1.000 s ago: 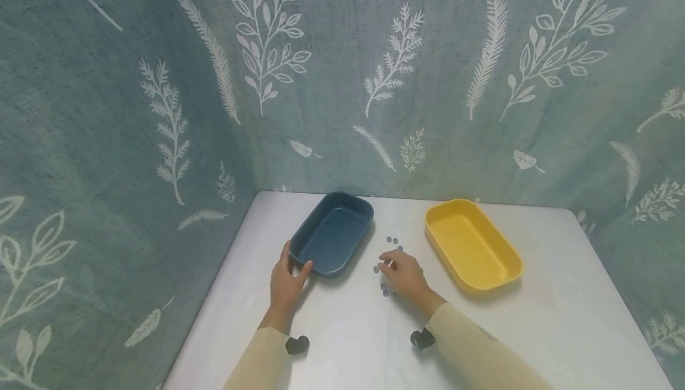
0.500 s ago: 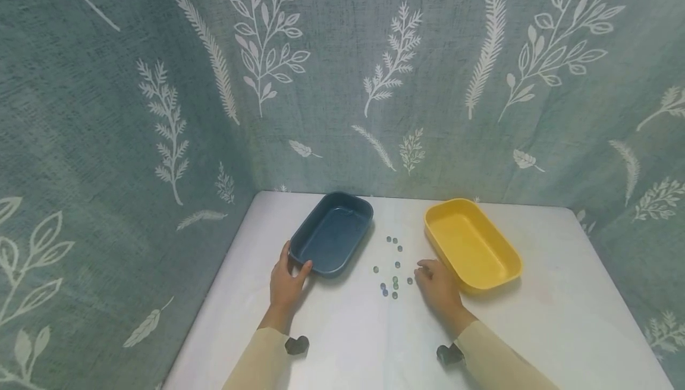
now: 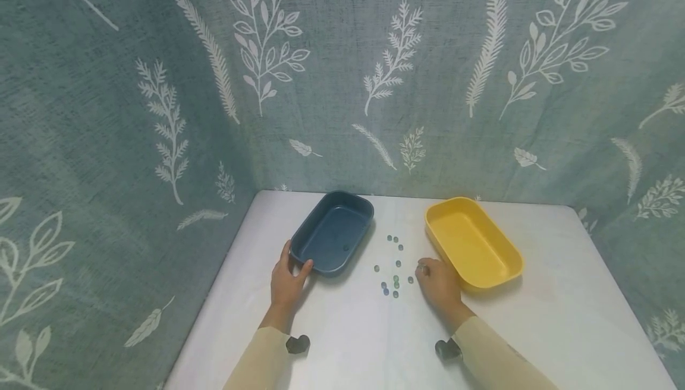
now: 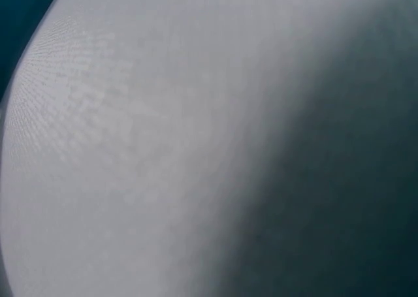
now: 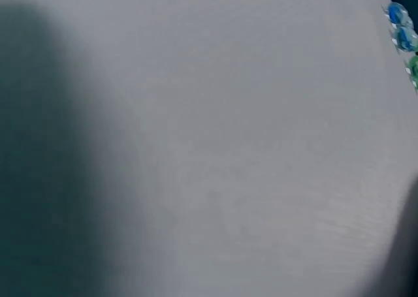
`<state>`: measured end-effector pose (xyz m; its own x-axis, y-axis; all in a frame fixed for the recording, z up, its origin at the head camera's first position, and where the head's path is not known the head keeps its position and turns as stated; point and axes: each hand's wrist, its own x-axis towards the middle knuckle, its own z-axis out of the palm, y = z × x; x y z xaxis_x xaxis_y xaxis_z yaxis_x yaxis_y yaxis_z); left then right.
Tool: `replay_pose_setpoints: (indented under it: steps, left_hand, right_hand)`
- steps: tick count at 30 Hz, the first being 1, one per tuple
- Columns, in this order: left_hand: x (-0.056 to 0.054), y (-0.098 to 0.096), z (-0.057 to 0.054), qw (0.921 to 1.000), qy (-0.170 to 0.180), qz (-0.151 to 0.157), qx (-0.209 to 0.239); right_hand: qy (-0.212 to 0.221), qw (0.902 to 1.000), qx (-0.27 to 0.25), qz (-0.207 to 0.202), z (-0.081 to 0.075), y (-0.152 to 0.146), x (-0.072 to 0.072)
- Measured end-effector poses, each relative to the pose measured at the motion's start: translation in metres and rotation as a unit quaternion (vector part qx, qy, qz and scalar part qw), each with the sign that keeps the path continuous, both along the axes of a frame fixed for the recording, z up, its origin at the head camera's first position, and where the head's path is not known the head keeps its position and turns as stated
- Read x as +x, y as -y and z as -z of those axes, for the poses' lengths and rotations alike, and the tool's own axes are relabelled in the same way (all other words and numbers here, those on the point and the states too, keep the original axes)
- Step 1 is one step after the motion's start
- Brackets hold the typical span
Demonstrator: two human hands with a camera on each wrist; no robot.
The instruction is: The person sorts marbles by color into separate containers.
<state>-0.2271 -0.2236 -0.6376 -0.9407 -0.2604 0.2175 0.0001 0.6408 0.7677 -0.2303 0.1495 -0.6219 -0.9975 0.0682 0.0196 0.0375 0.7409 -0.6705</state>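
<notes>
My left hand [image 3: 286,283] grips the near left corner of a dark blue tray [image 3: 332,271], its thumb at the near rim and its fingers along the outer left side. A single small marble [image 3: 346,248] lies inside this tray. Close to the left side of a yellow tray [image 3: 471,288], my right hand [image 3: 440,288] has its fingertips curled together, pinching a small clear glass marble [image 3: 423,268] at the tabletop. Several loose glass marbles [image 3: 396,279] are scattered between the hands. In the right wrist view, blue and green marbles [image 5: 405,38] show at the upper right edge.
Both trays stand on a white-covered table [image 3: 342,342]. A leaf-patterned green cloth [image 3: 332,140] hangs behind and at the sides. A dark wrist device [image 3: 297,344] sits at the left cuff, another [image 3: 447,350] at the right. The left wrist view is mostly blurred tabletop.
My right hand has moved right from among the marbles toward the yellow tray, and its fingertips have closed on a marble. The marble in the blue tray has rolled nearer. My left hand stays put.
</notes>
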Motion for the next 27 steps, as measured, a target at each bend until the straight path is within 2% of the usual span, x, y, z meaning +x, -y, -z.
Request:
replay_pose_setpoints:
  steps: [5, 15, 20, 27]
  left_hand:
    - [-0.0004, -0.0008, -0.0007, 1.0, 0.002, -0.002, -0.005]
    - [0.001, 0.0, -0.001, 1.0, -0.004, 0.004, -0.005]
    - [0.0005, 0.001, 0.0004, 0.9999, -0.008, 0.004, -0.008]
    - [0.001, 0.0004, -0.0009, 0.9999, 0.009, 0.0, -0.011]
  right_hand:
    - [-0.007, 0.9996, 0.024, -0.01, 0.0012, 0.0016, 0.0012]
    - [0.003, 0.9998, 0.017, -0.009, 0.0004, 0.0018, 0.004]
    - [0.012, 0.9999, -0.005, -0.006, 0.0, 0.0003, 0.0042]
    - [0.012, 0.9982, -0.058, 0.006, 0.0011, -0.0029, 0.0041]
